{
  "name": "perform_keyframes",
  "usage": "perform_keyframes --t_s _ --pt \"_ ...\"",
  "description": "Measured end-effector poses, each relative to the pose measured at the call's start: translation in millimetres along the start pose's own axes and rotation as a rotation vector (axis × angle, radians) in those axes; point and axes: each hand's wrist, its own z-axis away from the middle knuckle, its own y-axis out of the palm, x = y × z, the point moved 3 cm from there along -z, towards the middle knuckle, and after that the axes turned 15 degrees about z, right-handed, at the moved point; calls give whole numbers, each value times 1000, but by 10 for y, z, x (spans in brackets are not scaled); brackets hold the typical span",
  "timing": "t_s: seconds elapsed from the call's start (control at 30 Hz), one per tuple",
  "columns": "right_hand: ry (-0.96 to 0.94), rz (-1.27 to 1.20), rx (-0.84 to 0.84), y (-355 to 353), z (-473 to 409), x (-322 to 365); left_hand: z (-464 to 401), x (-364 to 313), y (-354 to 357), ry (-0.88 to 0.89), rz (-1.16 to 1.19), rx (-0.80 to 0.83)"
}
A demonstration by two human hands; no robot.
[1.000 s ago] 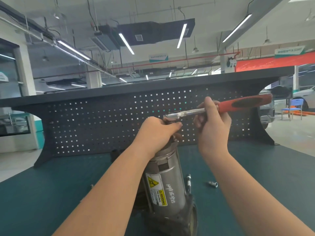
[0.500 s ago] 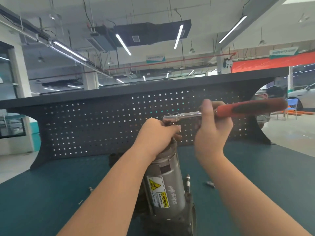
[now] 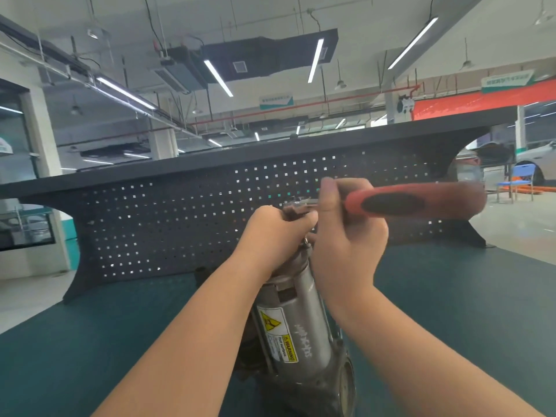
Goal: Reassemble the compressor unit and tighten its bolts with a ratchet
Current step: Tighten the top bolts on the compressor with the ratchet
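- workshop hall overhead, strip lights on the ceiling, and a dark pegboard panel (image 3: 186, 224) standing along the far edge of the teal bench top (image 3: 90, 341).
- compressor unit (image 3: 304, 323) is the landmark: a silver-grey cylinder standing on end on the bench, tilted a little away from the camera, with its dark flange nearest us at the bottom.
- on the compressor's side, a yellow warning label (image 3: 278, 334) faces the camera, with white handwritten marks just right of it.
- left hand (image 3: 276, 233) is up at the top end of the compressor, fingers curled round the end fitting there, gripping it.
- right hand (image 3: 346, 236) sits just right of the compressor's top, touching or nearly touching the left hand, fingers wrapped round the ratchet (image 3: 400, 201) where the metal shank meets the grip.
- ratchet lies about level, its red and black handle sticking out to the right of the compressor, blurred at the far end.
- ratchet head is above the compressor's top, mostly hidden by both hands; can't tell whether it's seated on a bolt.
- far right of the compressor, beyond the pegboard, a blue chair (image 3: 519, 180) stands on the shop floor, with a pale car (image 3: 538, 158) behind it.
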Motion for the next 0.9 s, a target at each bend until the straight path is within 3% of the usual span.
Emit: perform_keyframes --t_s 0.2,0.3,0.4,0.47,0.6,0.67,0.77,0.9 --pt "-71 90 30 -25 -51 -48 -9 17 36 -34 39 -5" --pt "272 -115 -96 -142 -260 -300 -17 18 79 -33 37 15" --pt "760 -363 73 -115 -395 -595 -24 21 84 -33 15 18" --pt "946 -557 197 -59 -413 -683 -48 19 92 -59 16 42" --pt "877 -620 214 -36 -418 -767 -106 -85 -20 -214 -59 344" --pt "858 -629 216 -33 -418 -765 -144 -170 -225 -161 -338 494" --pt "887 -638 214 -35 -410 -771 -159 -219 -611 -32 -726 580" --pt "894 -636 194 -44 -427 -771 -7 61 -952 -211 -709 773"
